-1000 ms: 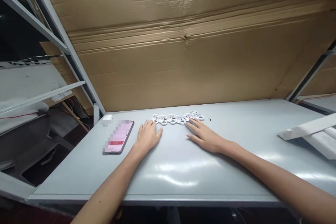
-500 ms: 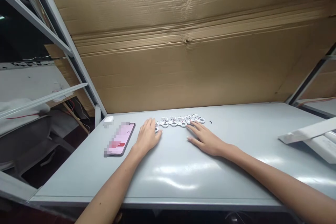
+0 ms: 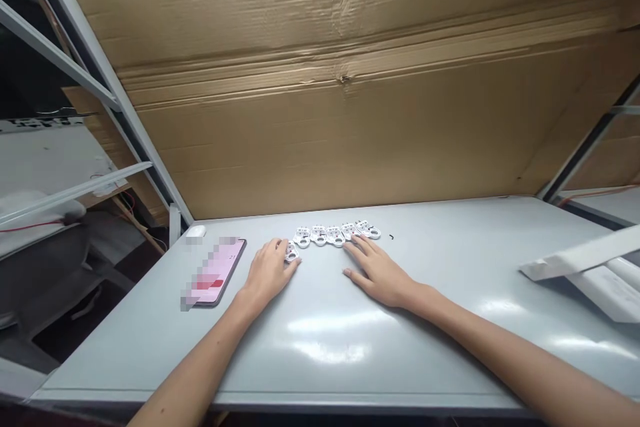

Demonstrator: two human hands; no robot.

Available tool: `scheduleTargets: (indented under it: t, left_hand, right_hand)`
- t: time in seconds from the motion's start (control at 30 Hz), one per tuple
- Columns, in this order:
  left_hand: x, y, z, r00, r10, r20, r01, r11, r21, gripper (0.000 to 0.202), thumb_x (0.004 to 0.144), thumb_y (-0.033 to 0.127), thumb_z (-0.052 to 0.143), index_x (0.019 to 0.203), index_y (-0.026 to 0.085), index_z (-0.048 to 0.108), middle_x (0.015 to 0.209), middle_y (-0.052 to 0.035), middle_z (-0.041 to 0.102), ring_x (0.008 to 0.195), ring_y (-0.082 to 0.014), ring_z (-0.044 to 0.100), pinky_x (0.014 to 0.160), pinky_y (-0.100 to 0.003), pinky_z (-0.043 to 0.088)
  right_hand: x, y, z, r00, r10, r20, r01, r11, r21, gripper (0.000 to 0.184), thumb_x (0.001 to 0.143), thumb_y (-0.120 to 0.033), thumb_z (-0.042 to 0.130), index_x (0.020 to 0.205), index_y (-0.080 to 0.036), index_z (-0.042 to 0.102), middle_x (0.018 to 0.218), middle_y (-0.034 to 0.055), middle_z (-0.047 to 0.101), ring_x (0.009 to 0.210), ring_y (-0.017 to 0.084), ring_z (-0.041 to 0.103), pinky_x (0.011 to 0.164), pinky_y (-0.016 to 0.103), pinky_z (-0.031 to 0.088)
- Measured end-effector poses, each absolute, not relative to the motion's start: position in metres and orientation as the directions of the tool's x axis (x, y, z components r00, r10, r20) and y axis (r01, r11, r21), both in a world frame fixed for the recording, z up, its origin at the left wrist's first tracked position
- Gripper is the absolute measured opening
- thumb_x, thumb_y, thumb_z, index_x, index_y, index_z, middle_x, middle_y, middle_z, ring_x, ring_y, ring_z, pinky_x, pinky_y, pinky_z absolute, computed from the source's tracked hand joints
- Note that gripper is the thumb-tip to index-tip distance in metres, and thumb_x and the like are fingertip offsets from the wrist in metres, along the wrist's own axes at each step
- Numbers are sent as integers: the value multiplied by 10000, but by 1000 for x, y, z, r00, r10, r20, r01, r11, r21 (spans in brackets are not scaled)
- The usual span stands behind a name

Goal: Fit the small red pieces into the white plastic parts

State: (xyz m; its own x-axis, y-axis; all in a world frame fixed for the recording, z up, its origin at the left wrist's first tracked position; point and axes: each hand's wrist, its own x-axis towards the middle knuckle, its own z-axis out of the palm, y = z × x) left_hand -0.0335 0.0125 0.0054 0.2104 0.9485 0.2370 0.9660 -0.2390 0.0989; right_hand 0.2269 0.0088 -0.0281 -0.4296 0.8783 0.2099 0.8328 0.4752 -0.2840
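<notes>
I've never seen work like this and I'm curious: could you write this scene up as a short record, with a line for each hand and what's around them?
Left hand: fingers at the end piece, set apart from the row; whether it is held cannot be told
Right hand: spread low over the table, fingertips at the row
Row: row of white perforated pieces, lying side by side
Nearby: black bit, phone with blurred screen, small white object
Surface: grey table
Behind: cardboard sheet
</notes>
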Motion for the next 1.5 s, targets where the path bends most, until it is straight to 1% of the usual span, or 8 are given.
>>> scheduleTargets:
  t: [0.13,0.27,0.37,0.5,0.6,0.87,1.33,1.5]
  left_hand:
    - [-28,10,6,238,908,346,938,-307,161,312,893,367,603,1146,185,600,1127,-114,633,1067,-291,584,900,-404,468]
    - [-14,3,7,376,821,430,809,-517,280,389,863,405,652,1181,192,586,1140,-98,631,1086,-270,571,945,-391,458]
    - [2,-2,4,453,795,403,728,-591,348,383,850,422,672,1151,196,601,1097,-89,635,1028,-255,582,892,-373,482]
    - [17,-1,-3,529,778,340,721,-623,304,342,831,435,688,1070,198,629,996,-76,625,940,-252,577,823,-375,490]
    - [19,4,-7,537,775,334,724,-626,289,383,816,466,701,1066,184,631,970,-77,605,916,-251,570,796,-369,490]
    - [16,8,-9,536,783,316,699,-621,354,430,785,521,723,1074,218,629,989,-70,584,928,-255,560,786,-370,491]
    - [17,3,-5,537,790,298,708,-613,350,317,801,436,715,1000,205,630,967,-70,577,926,-257,545,776,-370,491]
    - [16,4,-8,534,787,307,701,-616,360,338,810,443,703,1038,209,618,994,-73,576,927,-255,552,793,-382,496]
  right_hand:
    - [227,7,-25,-443,854,273,805,513,-298,556,951,-456,438,1403,-134,478,1517,193,388,1436,355,274,1137,545,300]
    - [224,2,-17,-483,765,426,691,632,-352,435,955,-356,459,1361,-208,509,1451,145,478,1377,301,392,1107,519,362]
    - [220,-1,-13,-494,712,499,604,693,-392,353,954,-309,469,1282,-232,573,1352,132,563,1264,275,511,1039,486,442]
    - [220,2,-17,-500,681,535,580,722,-377,237,920,-263,524,1094,-220,679,1221,132,629,1148,278,576,964,470,489]
    - [220,6,-20,-514,679,524,568,728,-385,191,911,-241,542,1005,-229,708,1149,110,653,1098,268,589,927,449,501]
    - [217,11,-17,-446,811,379,505,578,-641,115,885,-223,577,862,-231,689,960,57,676,894,216,632,828,391,531]
    - [218,8,-20,-476,766,432,525,642,-559,179,966,-251,411,888,-228,570,923,72,632,849,221,585,769,389,506]
    - [225,15,-10,-307,897,318,375,421,-826,258,949,-432,481,868,-218,600,877,48,658,821,213,617,775,385,516]
